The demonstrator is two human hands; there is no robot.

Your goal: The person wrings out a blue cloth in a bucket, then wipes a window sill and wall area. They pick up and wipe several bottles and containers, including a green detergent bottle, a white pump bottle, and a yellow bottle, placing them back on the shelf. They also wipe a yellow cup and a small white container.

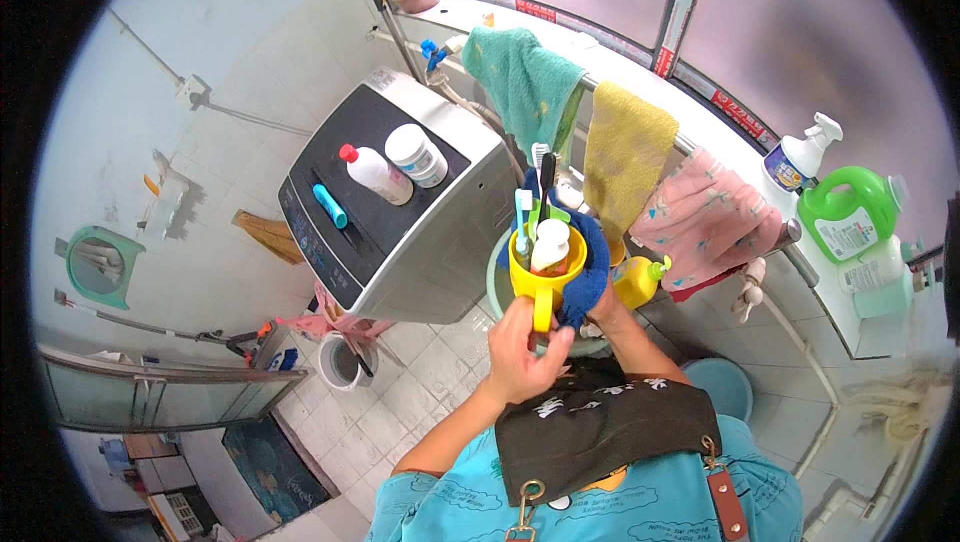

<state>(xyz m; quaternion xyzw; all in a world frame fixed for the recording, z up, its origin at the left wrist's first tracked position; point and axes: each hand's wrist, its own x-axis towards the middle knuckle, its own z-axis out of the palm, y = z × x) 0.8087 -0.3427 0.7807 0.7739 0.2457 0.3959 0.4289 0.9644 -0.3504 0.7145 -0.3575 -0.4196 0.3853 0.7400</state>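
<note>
My left hand [523, 353] grips the handle of a yellow plastic cup [531, 288] held in front of me. Inside the cup stand several toothbrushes [523, 223] and a white-capped toothpaste tube [552, 242]. A dark blue cloth [589, 279] wraps the cup's right side. My right hand [604, 309] holds this cloth against the cup, and most of its fingers are hidden by it. Below the cup, a pale green basin [496, 283] is partly covered. A yellow pump bottle [636, 281] stands just to the right of the cloth.
A washing machine [420, 242] stands at the left, with a white red-capped bottle [379, 176], a white jar [417, 155] and a blue tube-like item [330, 206] on its lid. Towels [628, 152] hang on a metal rail ahead. The window ledge holds a spray bottle [799, 155] and a green jug [851, 213].
</note>
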